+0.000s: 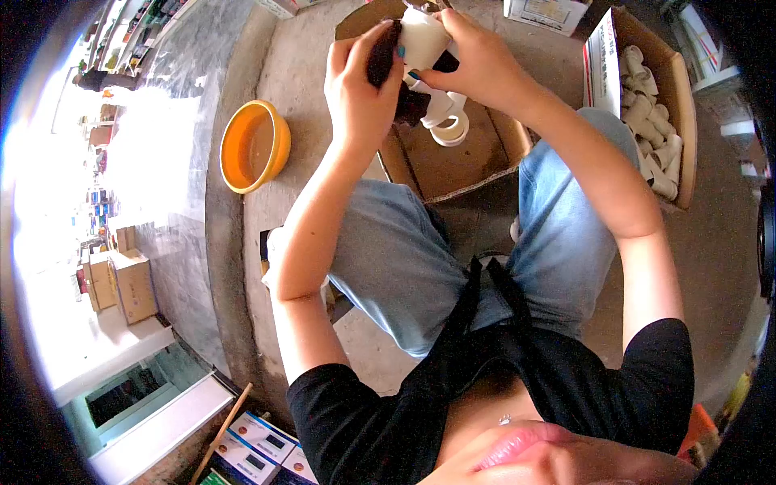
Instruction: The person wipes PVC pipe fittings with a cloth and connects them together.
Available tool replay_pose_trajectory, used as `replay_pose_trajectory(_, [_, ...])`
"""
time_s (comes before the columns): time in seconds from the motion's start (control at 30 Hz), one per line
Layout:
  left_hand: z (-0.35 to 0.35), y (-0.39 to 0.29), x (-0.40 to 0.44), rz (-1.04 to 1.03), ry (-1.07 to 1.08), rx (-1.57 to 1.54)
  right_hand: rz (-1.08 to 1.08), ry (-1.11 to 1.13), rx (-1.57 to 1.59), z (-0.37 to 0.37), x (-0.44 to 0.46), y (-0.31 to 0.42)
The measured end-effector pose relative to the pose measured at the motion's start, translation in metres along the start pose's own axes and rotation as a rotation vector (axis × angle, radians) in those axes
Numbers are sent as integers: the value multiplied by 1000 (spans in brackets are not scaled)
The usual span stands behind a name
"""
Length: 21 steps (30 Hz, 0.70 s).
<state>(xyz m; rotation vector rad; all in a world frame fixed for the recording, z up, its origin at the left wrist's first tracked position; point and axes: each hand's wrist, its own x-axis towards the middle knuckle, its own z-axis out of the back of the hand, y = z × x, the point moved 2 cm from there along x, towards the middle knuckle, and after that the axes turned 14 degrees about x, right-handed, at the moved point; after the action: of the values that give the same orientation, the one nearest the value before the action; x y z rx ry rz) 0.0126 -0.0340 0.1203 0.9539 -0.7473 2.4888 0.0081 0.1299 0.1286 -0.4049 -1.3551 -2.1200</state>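
Over an open cardboard box (pixel 453 174), both hands are raised together at the top of the head view. My left hand (pixel 360 81) is closed around a dark brown cloth (pixel 384 56), pressing it to the side of a white plastic pipe fitting (pixel 424 39). The fingers of my right hand (pixel 477 61) grip that fitting from the other side. Part of the cloth hangs below the hands. More white pipe fittings (pixel 449 129) lie in the box underneath, partly hidden by the cloth.
An orange-yellow basin (pixel 283 145) stands on the concrete floor to the left. At right, a second cardboard box (pixel 685 121) holds a heap of white pipe fittings (pixel 647 117). Printed boxes (pixel 255 449) and a wooden stick (pixel 222 432) are at lower left.
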Motion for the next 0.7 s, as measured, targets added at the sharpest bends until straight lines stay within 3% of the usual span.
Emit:
replay_pose_trajectory(0.03, [-3, -1, -1, -39, 22, 30, 139, -42, -50, 2, -2, -1])
replay_pose_trajectory(0.13, [-9, -6, -2, -64, 112, 38, 262, -112, -218, 4, -6, -8])
replay_pose_trajectory(0.23, [-14, -17, -5, -204, 103, 136, 304, -210, -333, -3, -12, -26])
replay_pose_trajectory(0.3, [-16, -30, -10, -413, 207, 227, 324, -182, -354, -4, -9, -40])
replay_pose_trajectory(0.33, [-23, -34, -16, -396, 283, 173, 263, -156, -317, -2, -9, -46])
replay_pose_trajectory(0.5, [-12, -8, -1, 100, 271, -274, -251, -27, 38, 12, -3, -52])
replay_pose_trajectory(0.57, [-3, 11, -2, 632, 265, -735, -442, -5, 195, 23, -3, -55])
replay_pose_trajectory(0.63, [3, 31, -2, 769, 214, -1136, -498, -122, 595, 26, -1, -62])
replay_pose_trajectory(0.7, [5, 55, -3, 746, 410, -1475, -573, -241, 952, 24, 0, -64])
